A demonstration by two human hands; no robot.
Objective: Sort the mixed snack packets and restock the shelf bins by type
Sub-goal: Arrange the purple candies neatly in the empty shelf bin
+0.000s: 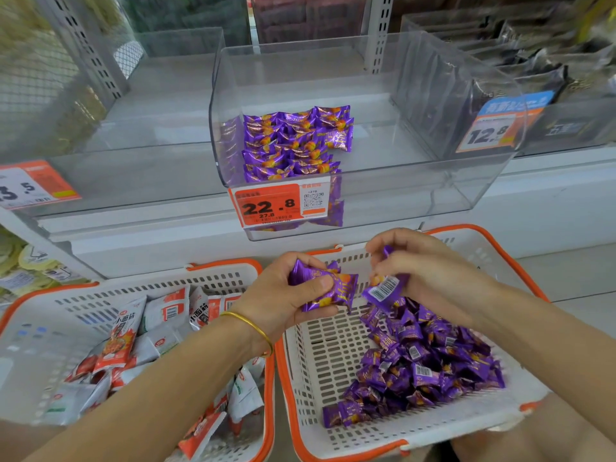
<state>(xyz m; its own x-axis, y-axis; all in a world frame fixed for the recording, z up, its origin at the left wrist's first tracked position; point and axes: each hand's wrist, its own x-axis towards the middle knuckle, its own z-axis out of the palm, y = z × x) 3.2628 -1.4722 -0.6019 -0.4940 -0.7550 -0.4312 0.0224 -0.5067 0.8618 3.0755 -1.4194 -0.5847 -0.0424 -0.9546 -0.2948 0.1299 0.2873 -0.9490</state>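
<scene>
Both hands, left hand (300, 288) and right hand (420, 271), grip purple packets (328, 288) above the basket (320, 348); restocking underway; next, place them into the clear bin (366, 181) above.

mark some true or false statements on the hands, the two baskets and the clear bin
1. The left hand and the right hand each hold purple packets. True.
2. The clear bin with the 22.8 price label is packed full. False: the stacked packets fill only its left side, and the rest is bare.
3. The left basket holds purple packets. False: the left basket holds red-and-white packets, and the purple pile lies in the right basket.
4. A gold bangle circles the left wrist. True.
</scene>
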